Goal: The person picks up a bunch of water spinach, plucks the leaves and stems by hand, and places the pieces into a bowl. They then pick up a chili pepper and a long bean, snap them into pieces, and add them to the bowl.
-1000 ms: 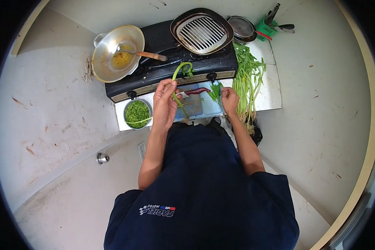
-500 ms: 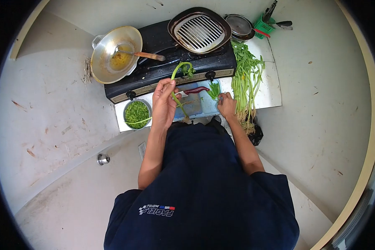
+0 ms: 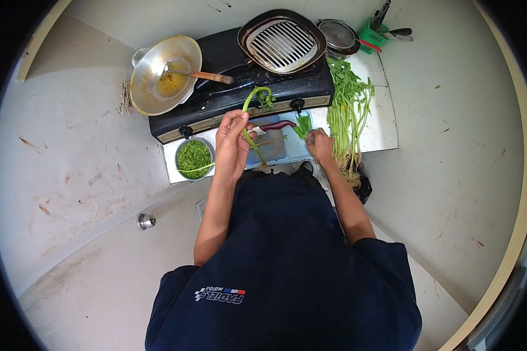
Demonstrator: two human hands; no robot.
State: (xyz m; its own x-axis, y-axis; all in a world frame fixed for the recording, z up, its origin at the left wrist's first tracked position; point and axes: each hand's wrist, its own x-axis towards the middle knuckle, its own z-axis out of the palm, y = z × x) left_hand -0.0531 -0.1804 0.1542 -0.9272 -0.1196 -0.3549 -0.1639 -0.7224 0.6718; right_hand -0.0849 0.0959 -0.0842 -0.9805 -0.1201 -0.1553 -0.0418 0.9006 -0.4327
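My left hand [image 3: 232, 146] is raised in front of the stove, pinching a pale green celery stalk [image 3: 246, 109] with a leafy tip bent over at the top. Low over the blue tray [image 3: 298, 153], my right hand [image 3: 321, 146] has its fingers curled together at the lower end of a small bunch of celery leaves [image 3: 303, 124]. Between the hands, a knife [image 3: 278, 125] with a dark red handle lies across the tray; its blade is partly hidden by my left hand and the stalk.
A bowl of chopped greens [image 3: 194, 158] stands at the left, a stalk across it. Long rooted celery [image 3: 348, 111] lies at the right. The black stove [image 3: 216, 111] bears a wok [image 3: 152, 88] and a grill pan [image 3: 260, 61]; a lidded pan [image 3: 338, 36] and green basket [image 3: 373, 36] stand behind.
The whole view has shifted very slightly. Both hands keep nearly the same positions and grips, and the stalk, knife and leaves stay where they were.
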